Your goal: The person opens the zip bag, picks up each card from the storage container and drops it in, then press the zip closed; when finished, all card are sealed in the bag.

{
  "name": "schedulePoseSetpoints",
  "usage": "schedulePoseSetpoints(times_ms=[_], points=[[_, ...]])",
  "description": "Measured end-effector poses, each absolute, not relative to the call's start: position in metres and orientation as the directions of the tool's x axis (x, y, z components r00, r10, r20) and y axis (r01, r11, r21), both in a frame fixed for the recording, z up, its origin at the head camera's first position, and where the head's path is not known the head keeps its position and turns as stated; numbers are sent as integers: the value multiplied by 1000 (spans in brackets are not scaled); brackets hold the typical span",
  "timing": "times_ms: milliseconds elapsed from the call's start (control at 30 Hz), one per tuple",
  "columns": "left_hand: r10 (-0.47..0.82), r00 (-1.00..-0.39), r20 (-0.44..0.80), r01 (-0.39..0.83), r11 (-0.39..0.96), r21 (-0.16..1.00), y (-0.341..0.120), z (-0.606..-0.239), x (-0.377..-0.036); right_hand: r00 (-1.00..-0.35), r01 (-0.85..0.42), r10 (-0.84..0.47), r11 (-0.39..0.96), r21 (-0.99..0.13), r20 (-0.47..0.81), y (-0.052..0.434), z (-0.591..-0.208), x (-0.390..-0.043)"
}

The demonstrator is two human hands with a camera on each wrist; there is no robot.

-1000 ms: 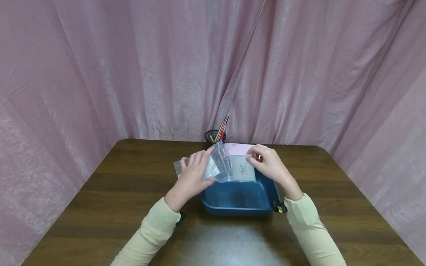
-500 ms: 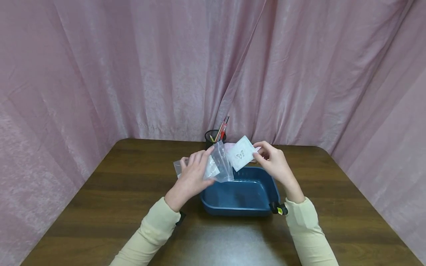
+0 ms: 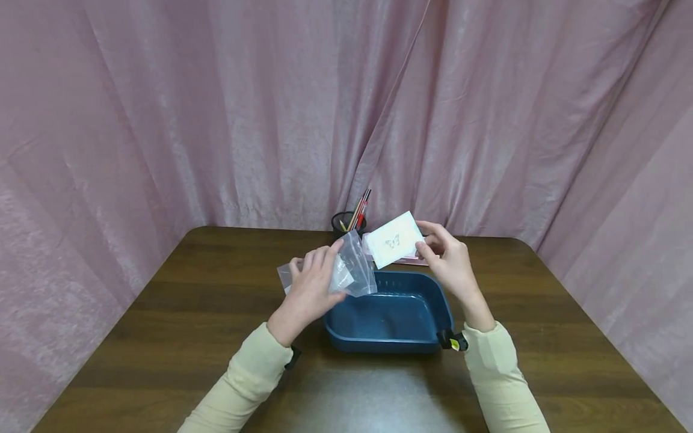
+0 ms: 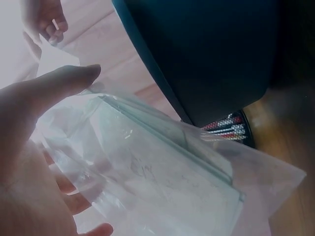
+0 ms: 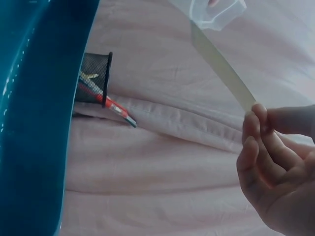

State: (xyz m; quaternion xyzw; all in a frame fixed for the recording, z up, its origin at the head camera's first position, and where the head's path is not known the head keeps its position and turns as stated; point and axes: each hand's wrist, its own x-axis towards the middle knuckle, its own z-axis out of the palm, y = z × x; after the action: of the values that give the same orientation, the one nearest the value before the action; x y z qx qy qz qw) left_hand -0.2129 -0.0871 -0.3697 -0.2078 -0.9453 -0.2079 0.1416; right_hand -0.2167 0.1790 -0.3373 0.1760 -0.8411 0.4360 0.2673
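Observation:
My left hand (image 3: pixel 310 287) holds a clear zip-lock bag (image 3: pixel 361 273), its mouth facing right, above the left side of the blue plastic tub (image 3: pixel 387 345). Flat white cards (image 4: pixel 162 182) show through the plastic in the left wrist view. Between thumb and fingers, my right hand (image 3: pixel 450 264) pinches a white square card (image 3: pixel 393 242) printed with a small butterfly. The card is tilted, raised over the tub's far edge, and its left corner is right beside the bag's mouth. In the right wrist view this card (image 5: pixel 221 69) appears nearly edge-on.
Behind the tub stands a black mesh pen cup (image 3: pixel 341 224) with pencils (image 3: pixel 359 210) in it. A pink flat item (image 3: pixel 410 261) lies past the tub's far rim, partly covered by the card. A pink curtain (image 3: pixel 260 120) hangs beyond the wooden table (image 3: pixel 216 313).
My right hand has lifted the butterfly card from low over the tub, turned it at a slant and brought its face up. The left hand and bag have hardly moved.

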Motion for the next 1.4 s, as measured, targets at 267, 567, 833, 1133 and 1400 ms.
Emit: schedulePoseSetpoints(times_ms=[267,567,833,1133,1400], points=[[302,-868,393,437,842,316,-87,-373,-214,-829,-513,-15,420,-749,559,173,-334,-211],[302,-860,412,453,823,343,-87,-374,-214,-856,-509,-111,355,-784,505,160,-342,-209],[311,-863,398,455,822,343,-87,-372,-212,-872,-490,-180,335,-805,455,136,-350,-208],[326,-852,410,473,816,332,-87,-373,-212,-890,-455,-205,315,-833,408,124,-355,-205],[330,-840,431,483,817,316,-88,-372,-211,-876,-478,-256,336,-812,409,119,-359,-205]])
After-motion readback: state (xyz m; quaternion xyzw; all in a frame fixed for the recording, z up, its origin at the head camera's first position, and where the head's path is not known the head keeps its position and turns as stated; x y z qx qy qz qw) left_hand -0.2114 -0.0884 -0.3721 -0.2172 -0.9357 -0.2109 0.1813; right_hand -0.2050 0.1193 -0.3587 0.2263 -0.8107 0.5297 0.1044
